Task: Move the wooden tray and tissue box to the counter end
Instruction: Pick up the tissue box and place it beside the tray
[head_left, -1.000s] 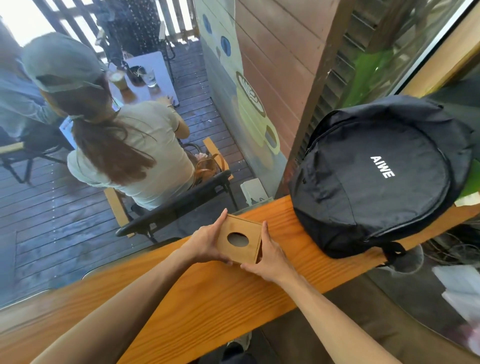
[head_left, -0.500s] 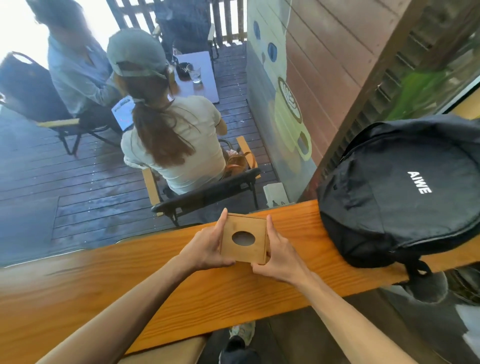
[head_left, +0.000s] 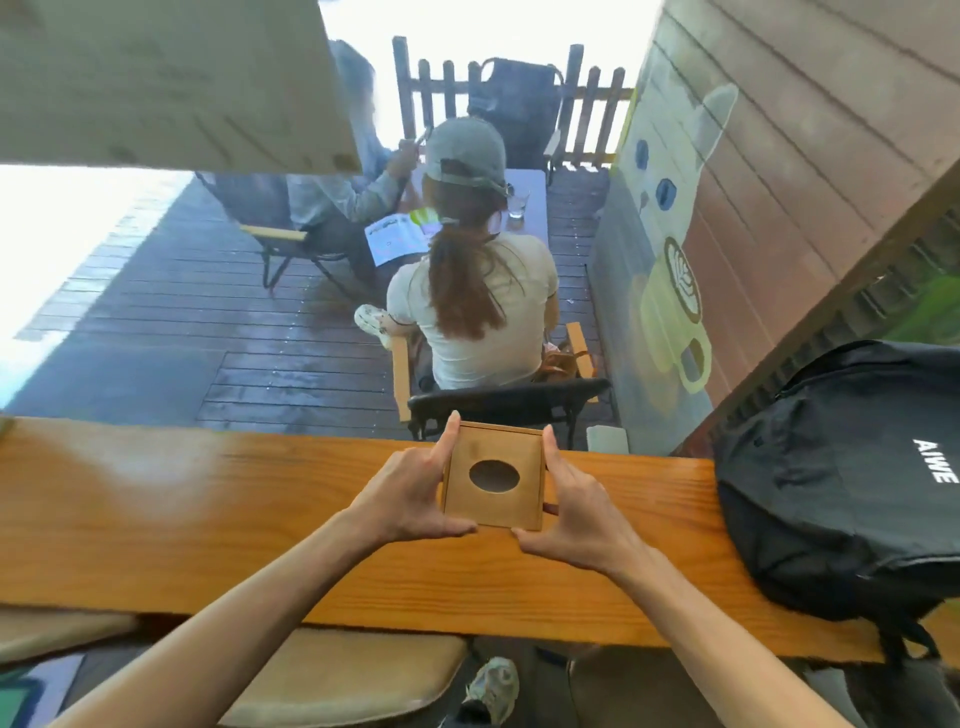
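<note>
While both hands grip, tissue box (head_left: 493, 483) on counter (head_left: 208, 519)

- The single head-worn camera looked forward and down from close above the table (head_left: 208, 519).
- It faced across the table's far edge toward the outdoor deck (head_left: 208, 322) beyond.

I'm at a café: a long polished wooden counter (head_left: 208, 519) faces a dark plank deck (head_left: 182, 338) where two seated customers share a small table (head_left: 532, 208), beside a painted latte-cup mural (head_left: 675, 312).
</note>
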